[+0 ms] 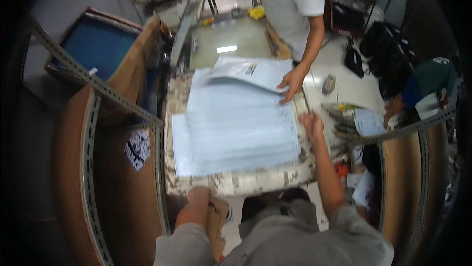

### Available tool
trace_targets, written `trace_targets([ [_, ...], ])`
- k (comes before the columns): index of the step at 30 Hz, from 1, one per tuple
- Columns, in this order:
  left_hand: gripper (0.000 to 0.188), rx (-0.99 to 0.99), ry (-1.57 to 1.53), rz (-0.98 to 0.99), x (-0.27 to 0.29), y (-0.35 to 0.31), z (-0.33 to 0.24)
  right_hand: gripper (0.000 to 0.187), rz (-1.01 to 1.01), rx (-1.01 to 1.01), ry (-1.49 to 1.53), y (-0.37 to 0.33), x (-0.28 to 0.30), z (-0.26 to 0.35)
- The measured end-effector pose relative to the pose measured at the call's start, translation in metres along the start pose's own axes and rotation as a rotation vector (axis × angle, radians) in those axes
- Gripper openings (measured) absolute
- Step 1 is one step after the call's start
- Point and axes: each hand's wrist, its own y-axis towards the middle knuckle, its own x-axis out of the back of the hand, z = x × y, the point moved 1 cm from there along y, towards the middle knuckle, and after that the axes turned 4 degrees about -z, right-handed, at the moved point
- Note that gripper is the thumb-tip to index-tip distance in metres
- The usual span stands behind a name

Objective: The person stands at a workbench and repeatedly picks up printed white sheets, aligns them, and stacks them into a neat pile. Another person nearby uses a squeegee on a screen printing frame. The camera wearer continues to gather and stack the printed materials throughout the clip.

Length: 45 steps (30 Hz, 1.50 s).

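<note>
Pale blue-white sheets (241, 138) lie overlapping in a staggered stack on a worn, paint-stained table (236, 182) in front of me. My right hand (312, 127) is at the table's right edge, just beside the stack. Its fingers look loosely apart, with nothing seen in them. Low at the near left edge of the table is my left hand (199, 194), its fingers hidden. Across the table, a co-worker's hand (294, 84) grips the right corner of a printed sheet (246, 70), whose near edge is lifted above the stack.
Beyond the sheets stands a printing screen frame (182, 37) raised beside a glassy plate (231, 44). Slotted metal shelf posts (160, 167) flank me. A blue-filled tray (98, 42) stands at the left. Another person (427, 86) crouches at the right near bundled items (351, 118).
</note>
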Motion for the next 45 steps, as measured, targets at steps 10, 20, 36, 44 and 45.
trace_targets([
  [10,0.016,0.040,0.285,0.322,-0.007,0.020,-0.007,0.052,0.483,-0.320,0.163,0.051,-0.047,0.033],
  [20,0.019,0.223,0.210,0.588,-0.023,0.075,-0.006,0.050,0.145,-0.232,-0.201,0.026,-0.097,0.045],
  [36,0.096,-0.931,-2.410,0.208,-0.041,-0.152,-0.202,0.052,0.264,-0.348,-0.163,-0.208,0.053,0.054],
  [44,0.079,-0.688,-2.658,-0.115,0.005,-0.120,-0.189,0.054,0.260,-0.547,-0.246,-0.251,0.131,0.074],
  [45,0.074,-0.691,-2.651,-0.160,0.006,-0.124,-0.188,0.054,0.262,-0.542,-0.271,-0.252,0.137,0.074],
])
